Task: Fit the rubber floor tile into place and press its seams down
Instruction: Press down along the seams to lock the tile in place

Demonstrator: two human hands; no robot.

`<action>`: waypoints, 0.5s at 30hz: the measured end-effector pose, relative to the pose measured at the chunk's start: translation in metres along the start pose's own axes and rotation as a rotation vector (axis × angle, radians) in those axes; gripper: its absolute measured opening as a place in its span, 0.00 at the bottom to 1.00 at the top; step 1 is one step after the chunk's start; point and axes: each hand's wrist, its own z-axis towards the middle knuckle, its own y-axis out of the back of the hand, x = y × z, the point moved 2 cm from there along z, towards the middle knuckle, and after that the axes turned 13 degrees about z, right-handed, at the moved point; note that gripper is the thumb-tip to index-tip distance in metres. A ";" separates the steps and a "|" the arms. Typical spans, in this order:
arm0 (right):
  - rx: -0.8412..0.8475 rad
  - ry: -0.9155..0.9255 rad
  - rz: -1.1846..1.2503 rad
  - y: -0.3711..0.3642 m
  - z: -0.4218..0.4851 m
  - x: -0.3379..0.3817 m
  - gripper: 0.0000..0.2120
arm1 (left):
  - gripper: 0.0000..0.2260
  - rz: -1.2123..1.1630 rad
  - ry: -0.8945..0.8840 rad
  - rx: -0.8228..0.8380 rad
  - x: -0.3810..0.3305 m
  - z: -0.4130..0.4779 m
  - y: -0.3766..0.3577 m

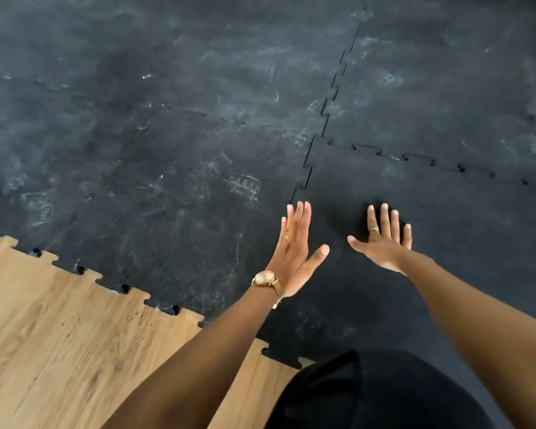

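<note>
A clean black rubber floor tile (440, 212) with jigsaw edges lies among dusty black tiles, its far seam (415, 157) and left seam (305, 168) showing dark gaps. My left hand (294, 252) hovers edge-on over the tile near its left seam, fingers straight and together, a gold watch on the wrist. Just to its right, my right hand (384, 239) is spread palm-down on or just over the tile, a ring on one finger. Neither hand holds anything.
Dusty, scuffed black interlocking tiles (167, 134) cover the floor ahead and to the left. Wood-pattern tiles (59, 335) join them along a toothed edge at the lower left. My dark-clothed knee (369, 394) is at the bottom.
</note>
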 end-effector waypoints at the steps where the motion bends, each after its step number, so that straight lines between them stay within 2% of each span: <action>1: 0.019 -0.012 -0.013 0.001 0.002 0.000 0.41 | 0.37 0.031 -0.039 0.011 0.002 -0.014 -0.005; 4: 0.021 -0.040 -0.053 -0.003 0.007 0.004 0.41 | 0.38 0.313 -0.173 0.043 0.008 -0.030 -0.017; 8: 0.088 -0.084 -0.078 0.004 -0.005 0.013 0.43 | 0.38 0.320 -0.147 0.060 0.000 -0.030 -0.006; 12: 0.112 -0.073 -0.070 0.001 -0.016 0.014 0.44 | 0.36 0.372 -0.165 0.006 0.001 -0.056 -0.015; 14: 0.081 -0.088 0.012 -0.003 -0.015 0.011 0.42 | 0.37 0.456 -0.164 0.019 0.004 -0.062 -0.021; 15: 0.110 -0.132 0.155 -0.001 -0.016 0.013 0.41 | 0.38 0.464 -0.157 0.023 0.005 -0.060 -0.021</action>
